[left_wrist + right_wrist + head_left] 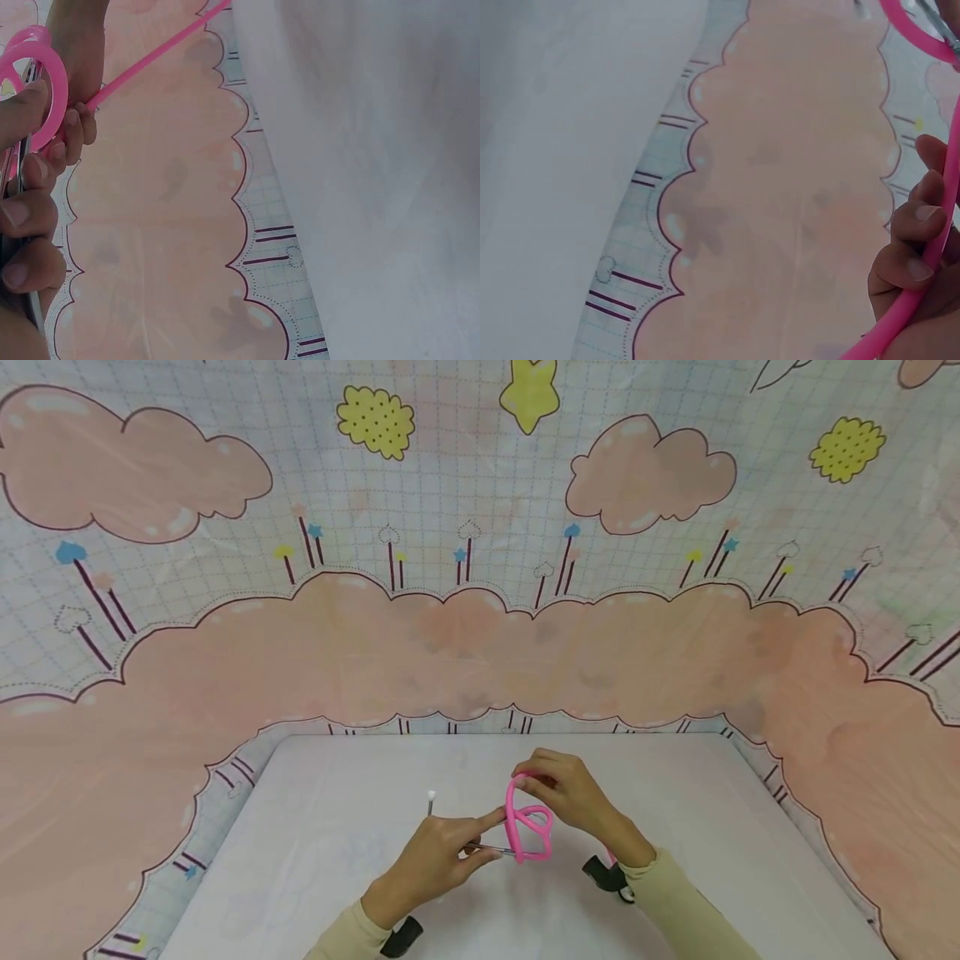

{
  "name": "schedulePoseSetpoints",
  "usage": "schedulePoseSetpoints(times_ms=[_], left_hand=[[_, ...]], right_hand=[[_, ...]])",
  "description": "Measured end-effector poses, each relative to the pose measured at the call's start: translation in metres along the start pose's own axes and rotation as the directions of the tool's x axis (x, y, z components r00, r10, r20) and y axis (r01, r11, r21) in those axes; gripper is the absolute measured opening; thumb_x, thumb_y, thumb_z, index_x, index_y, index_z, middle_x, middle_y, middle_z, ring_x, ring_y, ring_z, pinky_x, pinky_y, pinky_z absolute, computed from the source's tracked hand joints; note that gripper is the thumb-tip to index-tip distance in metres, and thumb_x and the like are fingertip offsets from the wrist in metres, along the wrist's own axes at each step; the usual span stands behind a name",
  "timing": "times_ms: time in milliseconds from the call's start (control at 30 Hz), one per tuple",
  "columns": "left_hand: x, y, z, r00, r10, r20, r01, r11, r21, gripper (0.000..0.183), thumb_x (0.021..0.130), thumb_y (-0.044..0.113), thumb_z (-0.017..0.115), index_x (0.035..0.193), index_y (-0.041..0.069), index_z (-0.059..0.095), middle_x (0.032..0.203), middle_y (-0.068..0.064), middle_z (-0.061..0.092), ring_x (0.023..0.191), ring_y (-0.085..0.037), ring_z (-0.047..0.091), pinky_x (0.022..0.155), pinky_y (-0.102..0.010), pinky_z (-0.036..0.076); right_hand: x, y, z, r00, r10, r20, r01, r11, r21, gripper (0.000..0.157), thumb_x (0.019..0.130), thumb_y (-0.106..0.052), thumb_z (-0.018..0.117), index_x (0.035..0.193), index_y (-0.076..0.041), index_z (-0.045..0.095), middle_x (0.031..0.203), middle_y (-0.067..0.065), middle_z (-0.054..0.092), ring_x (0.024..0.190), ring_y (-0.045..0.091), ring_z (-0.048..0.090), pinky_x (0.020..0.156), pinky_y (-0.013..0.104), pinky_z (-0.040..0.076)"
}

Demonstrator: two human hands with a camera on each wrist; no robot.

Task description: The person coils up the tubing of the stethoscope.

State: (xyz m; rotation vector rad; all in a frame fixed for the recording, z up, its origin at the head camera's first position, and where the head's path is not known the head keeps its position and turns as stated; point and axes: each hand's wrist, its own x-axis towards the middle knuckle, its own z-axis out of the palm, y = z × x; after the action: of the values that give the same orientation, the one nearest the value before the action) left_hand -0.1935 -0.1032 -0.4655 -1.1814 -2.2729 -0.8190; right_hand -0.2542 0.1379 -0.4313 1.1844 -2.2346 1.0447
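My left hand (442, 856) grips thin metal rods (487, 847), one with a white tip (431, 796) sticking up behind the knuckles. In the left wrist view the silver rods (34, 307) run lengthwise under the curled fingers. A thick, smooth pink cord (512, 839) hangs in open loops at the rods' end, close by the left fingertips. Above it, my right hand (566, 789) pinches the top of the cord between thumb and fingers. In the right wrist view the cord (900, 319) passes across the curled fingers and on past the palm.
Both hands are above a white tabletop (315, 860). A backdrop cloth (525, 660) with clouds and stars lies beyond its far edge. Black wrist cameras (603, 874) sit by the cuffs. The cord's tail (165, 49) stretches away from the right hand in the left wrist view.
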Motion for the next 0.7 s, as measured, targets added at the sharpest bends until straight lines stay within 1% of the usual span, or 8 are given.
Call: schedulePoseSetpoints(times_ms=[67, 133, 200, 333, 433, 500, 600, 700], left_hand=[[0.0, 0.0, 0.001, 1.0, 0.014, -0.016, -0.014, 1.0, -0.001, 0.056, 0.084, 0.028, 0.077, 0.136, 0.015, 0.06, 0.067, 0.01, 0.065, 0.057, 0.003, 0.051, 0.059, -0.003, 0.041], [0.001, 0.001, 0.0, 1.0, 0.014, -0.023, -0.015, 1.0, -0.011, 0.054, 0.085, 0.028, 0.076, 0.135, 0.015, 0.06, 0.066, 0.01, 0.063, 0.056, 0.001, 0.051, 0.059, -0.004, 0.041], [0.001, 0.001, 0.0, 0.999, 0.023, -0.039, -0.024, 1.0, -0.008, 0.053, 0.085, 0.028, 0.077, 0.133, 0.014, 0.061, 0.065, 0.01, 0.062, 0.056, 0.002, 0.052, 0.06, -0.004, 0.043], [0.001, 0.002, 0.001, 0.995, 0.054, -0.088, -0.052, 0.998, 0.025, 0.054, 0.085, 0.029, 0.077, 0.131, 0.009, 0.057, 0.064, 0.009, 0.06, 0.056, 0.006, 0.049, 0.058, -0.005, 0.042], [0.001, 0.001, 0.003, 0.989, 0.083, -0.12, -0.08, 0.996, 0.035, 0.058, 0.087, 0.031, 0.074, 0.136, 0.006, 0.054, 0.063, 0.01, 0.058, 0.056, 0.009, 0.043, 0.056, -0.004, 0.038], [0.001, 0.001, 0.003, 0.989, 0.086, -0.124, -0.084, 0.996, 0.019, 0.059, 0.088, 0.031, 0.073, 0.139, 0.007, 0.054, 0.062, 0.009, 0.058, 0.056, 0.009, 0.044, 0.057, -0.003, 0.04], [0.0, 0.001, 0.003, 0.99, 0.073, -0.117, -0.073, 0.997, -0.002, 0.057, 0.088, 0.031, 0.073, 0.139, 0.012, 0.055, 0.063, 0.009, 0.06, 0.056, 0.008, 0.049, 0.059, -0.004, 0.044], [0.0, 0.001, 0.003, 0.99, 0.072, -0.12, -0.073, 0.997, -0.009, 0.056, 0.088, 0.031, 0.073, 0.137, 0.011, 0.056, 0.063, 0.009, 0.062, 0.057, 0.008, 0.052, 0.06, -0.005, 0.046]], right_hand=[[0.0, 0.0, 0.001, 1.0, 0.01, 0.01, -0.01, 1.0, 0.016, 0.009, 0.088, -0.01, 0.072, 0.095, -0.014, 0.073, 0.076, -0.005, 0.058, 0.066, 0.0, 0.044, 0.056, 0.016, 0.042], [-0.001, 0.001, 0.002, 0.999, 0.026, 0.026, -0.027, 0.999, 0.036, 0.008, 0.089, -0.011, 0.071, 0.095, -0.014, 0.073, 0.075, -0.005, 0.058, 0.066, 0.0, 0.044, 0.056, 0.016, 0.042], [-0.002, 0.002, 0.003, 0.998, 0.048, 0.043, -0.051, 0.997, 0.056, 0.008, 0.09, -0.01, 0.07, 0.095, -0.014, 0.073, 0.075, -0.004, 0.059, 0.067, 0.0, 0.045, 0.056, 0.017, 0.042], [-0.004, 0.003, 0.006, 0.992, 0.101, 0.082, -0.108, 0.989, 0.096, 0.011, 0.09, -0.006, 0.068, 0.095, -0.013, 0.074, 0.074, -0.002, 0.06, 0.067, 0.0, 0.046, 0.057, 0.017, 0.042], [-0.004, 0.003, 0.008, 0.985, 0.127, 0.12, -0.143, 0.98, 0.138, 0.014, 0.09, 0.0, 0.065, 0.094, -0.01, 0.074, 0.07, 0.001, 0.057, 0.066, -0.001, 0.044, 0.056, 0.017, 0.04], [-0.003, -0.001, 0.008, 0.981, 0.132, 0.144, -0.155, 0.974, 0.163, 0.014, 0.089, 0.003, 0.064, 0.092, -0.007, 0.073, 0.067, 0.004, 0.054, 0.065, -0.002, 0.043, 0.056, 0.017, 0.038], [0.001, -0.015, 0.003, 0.975, 0.14, 0.175, -0.173, 0.966, 0.19, 0.013, 0.09, 0.004, 0.063, 0.09, -0.004, 0.073, 0.065, 0.005, 0.052, 0.064, -0.003, 0.041, 0.056, 0.016, 0.038], [0.003, -0.026, -0.001, 0.97, 0.142, 0.197, -0.184, 0.959, 0.214, 0.011, 0.091, 0.002, 0.062, 0.089, -0.003, 0.072, 0.066, 0.005, 0.053, 0.064, -0.004, 0.041, 0.057, 0.017, 0.039]])
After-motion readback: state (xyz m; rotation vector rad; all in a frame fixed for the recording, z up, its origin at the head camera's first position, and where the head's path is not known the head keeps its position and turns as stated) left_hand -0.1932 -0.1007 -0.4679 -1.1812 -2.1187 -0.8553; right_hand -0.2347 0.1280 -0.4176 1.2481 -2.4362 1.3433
